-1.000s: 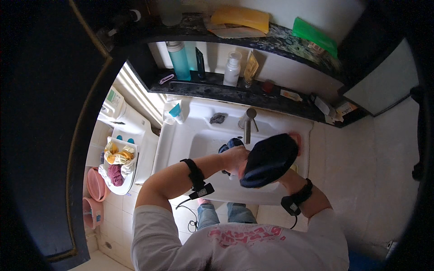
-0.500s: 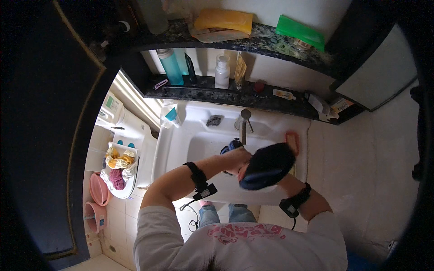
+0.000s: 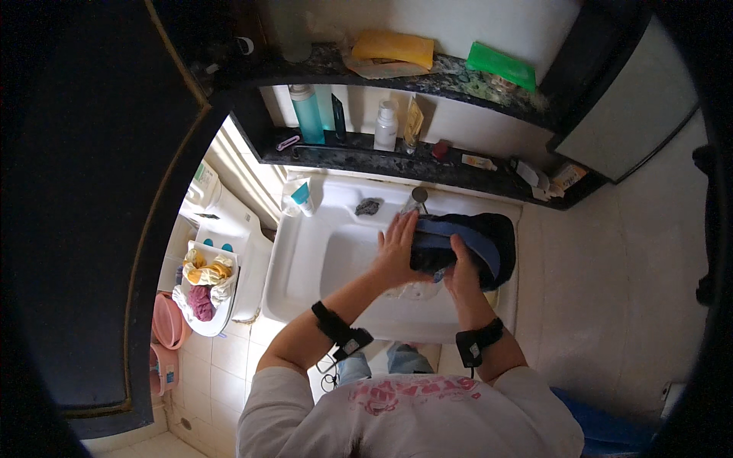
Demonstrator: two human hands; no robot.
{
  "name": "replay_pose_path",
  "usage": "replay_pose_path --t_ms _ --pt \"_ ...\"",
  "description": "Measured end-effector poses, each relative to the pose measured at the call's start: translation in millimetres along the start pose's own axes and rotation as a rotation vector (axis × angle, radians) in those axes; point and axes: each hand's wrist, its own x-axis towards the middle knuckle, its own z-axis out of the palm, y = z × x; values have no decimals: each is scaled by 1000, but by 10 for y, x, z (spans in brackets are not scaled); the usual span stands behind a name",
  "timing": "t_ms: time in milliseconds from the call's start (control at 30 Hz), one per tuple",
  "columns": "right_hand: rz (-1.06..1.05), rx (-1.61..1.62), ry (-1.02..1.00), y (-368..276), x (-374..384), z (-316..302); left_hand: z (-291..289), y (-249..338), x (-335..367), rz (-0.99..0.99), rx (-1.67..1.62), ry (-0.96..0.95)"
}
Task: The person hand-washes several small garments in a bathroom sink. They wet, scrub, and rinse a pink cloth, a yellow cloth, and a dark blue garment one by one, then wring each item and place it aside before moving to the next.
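Over the right part of the white sink [image 3: 294, 259] is a black-and-blue oval item [image 3: 489, 233] with a curved blue band along it; I cannot make out its exact kind. My right hand [image 3: 463, 276] grips its near side, thumb up on the blue band, the other fingers hidden behind it. With fingers stretched up and slightly apart, my left hand [image 3: 397, 252] lies against the item's left end. The metal faucet [image 3: 418, 197] stands just behind, its lower part covered by the item.
On the dark shelf behind the sink stand a teal bottle [image 3: 307, 114], a white bottle [image 3: 386, 126] and a gold tube [image 3: 413, 126]. A white-and-teal tube [image 3: 303, 198] and a grey scrubber [image 3: 369, 207] lie on the sink's rim. Left are folded clothes [image 3: 206, 278] and pink buckets [image 3: 169, 324].
The item has swung up and right, toward the faucet, and its blue band now shows. My left hand has come out from behind it with fingers stretched; my right hand has come into view.
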Motion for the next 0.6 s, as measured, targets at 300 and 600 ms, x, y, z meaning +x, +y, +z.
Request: replay_pose_path --t_ms 300,600 --pt "-23 34 -61 101 -23 99 318 -188 45 34 -222 191" --pt "-73 -424 -511 45 36 -33 -56 -514 221 320 -263 -363"
